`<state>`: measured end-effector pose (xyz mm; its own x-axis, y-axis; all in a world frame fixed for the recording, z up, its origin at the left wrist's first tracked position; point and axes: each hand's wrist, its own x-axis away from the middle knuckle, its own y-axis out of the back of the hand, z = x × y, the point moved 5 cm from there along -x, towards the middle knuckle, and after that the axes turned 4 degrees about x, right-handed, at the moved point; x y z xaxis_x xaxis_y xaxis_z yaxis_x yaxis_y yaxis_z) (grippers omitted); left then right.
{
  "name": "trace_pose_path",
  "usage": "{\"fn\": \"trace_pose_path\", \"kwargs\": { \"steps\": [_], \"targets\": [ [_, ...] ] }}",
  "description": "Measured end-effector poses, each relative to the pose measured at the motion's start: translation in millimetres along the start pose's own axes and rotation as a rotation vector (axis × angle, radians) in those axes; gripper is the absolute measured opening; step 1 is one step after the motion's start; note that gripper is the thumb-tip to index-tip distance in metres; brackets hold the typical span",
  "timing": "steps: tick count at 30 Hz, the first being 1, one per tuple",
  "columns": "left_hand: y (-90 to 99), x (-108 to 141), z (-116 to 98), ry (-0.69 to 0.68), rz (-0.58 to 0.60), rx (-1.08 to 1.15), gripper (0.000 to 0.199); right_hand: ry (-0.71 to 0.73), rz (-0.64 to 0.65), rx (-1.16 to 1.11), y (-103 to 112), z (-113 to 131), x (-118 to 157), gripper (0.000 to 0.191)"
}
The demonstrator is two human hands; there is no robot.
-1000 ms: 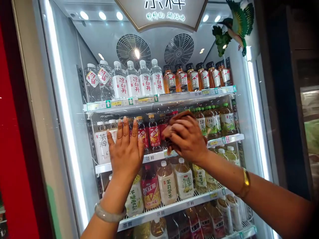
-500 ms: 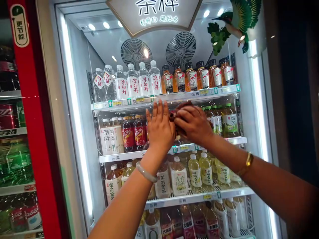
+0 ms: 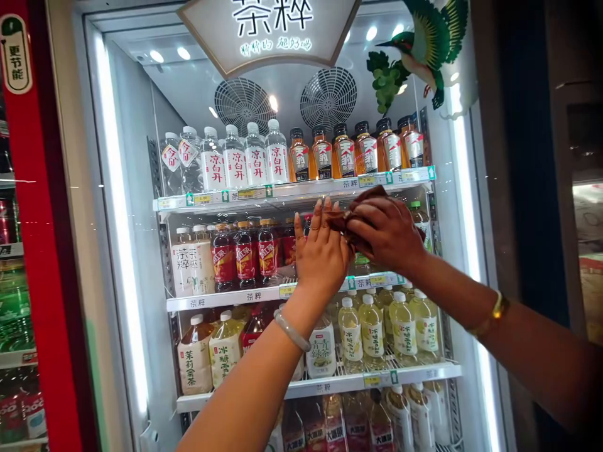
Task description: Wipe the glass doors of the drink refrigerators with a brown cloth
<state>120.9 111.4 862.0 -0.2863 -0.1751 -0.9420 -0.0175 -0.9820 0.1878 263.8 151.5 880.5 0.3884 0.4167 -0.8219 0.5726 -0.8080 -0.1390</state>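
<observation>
My left hand (image 3: 323, 260) lies flat against the glass door of a lit drinks fridge, fingers stretched upward. A pale bangle circles that wrist. Just to its right, my right hand (image 3: 389, 232) is closed around a bunched dark brown cloth (image 3: 374, 193), pressed at the glass. Part of the cloth reaches over to my left fingers; the rest is hidden under the right hand. A gold-coloured band sits on the right wrist. Behind the glass, both hands overlap the second shelf (image 3: 211, 302) from the top, hiding some of its bottles.
Clear-water bottles (image 3: 255, 157) and amber bottles (image 3: 343, 154) line the top shelf. Yellow drinks (image 3: 402, 320) stand lower down. A fan-shaped sign (image 3: 273, 53) and a bird decoration (image 3: 426, 50) are at the top. A red-framed fridge (image 3: 32, 220) adjoins on the left.
The view has shifted, so the fridge sits further left. Both hands have moved right across the glass together, the right hand still gripping the cloth.
</observation>
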Motion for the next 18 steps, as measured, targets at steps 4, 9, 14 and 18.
{"fn": "trace_pose_path", "kwargs": {
  "steps": [4,9,14,18],
  "targets": [
    [-3.4,2.4,3.2,-0.012,-0.061,-0.042,0.069,-0.206,-0.046,0.042,-2.5,-67.1,-2.2,0.028],
    [-6.5,1.5,0.0,-0.017,-0.074,-0.080,0.079,-0.333,-0.055,0.036,11.1,-40.5,45.6,0.021],
    [-9.3,-4.6,-5.2,0.000,-0.050,-0.119,0.079,0.004,0.023,-0.043,-0.3,-38.9,5.0,0.030],
    [-13.5,-3.6,-11.6,-0.009,-0.041,-0.124,0.078,-0.223,-0.013,-0.025,1.9,-105.9,13.1,0.034]
  ]
}}
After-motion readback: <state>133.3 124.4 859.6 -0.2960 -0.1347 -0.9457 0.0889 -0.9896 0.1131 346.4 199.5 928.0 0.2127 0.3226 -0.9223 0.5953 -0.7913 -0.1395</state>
